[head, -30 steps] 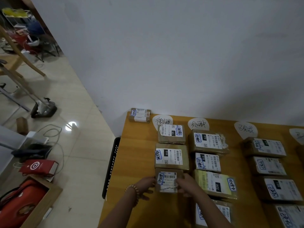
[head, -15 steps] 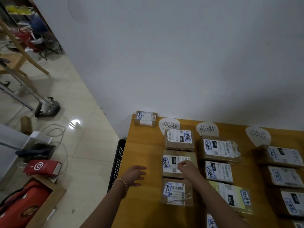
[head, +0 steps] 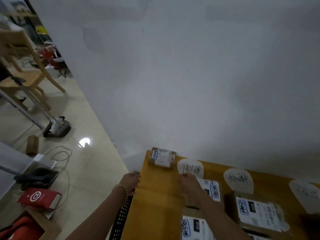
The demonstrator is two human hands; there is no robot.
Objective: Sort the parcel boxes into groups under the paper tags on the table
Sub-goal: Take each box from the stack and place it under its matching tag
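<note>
Wooden table point(head: 155, 201): parcel boxes point(head: 259, 212), paper tags point(head: 238, 179).

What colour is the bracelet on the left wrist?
Pale golden-tan beads. The bracelet shows best, and only, in the head view, slightly blurred.

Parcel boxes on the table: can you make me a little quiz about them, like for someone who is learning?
1. True or false: the lone parcel box at the table's far corner lies in the column under the leftmost paper tag.
2. Which wrist wears the bead bracelet? A left, B right, C neither.
3. Fill in: ___ paper tags show along the wall.
Key: 1 false, it lies to that tag's left. 2 A. 3 three.
</note>
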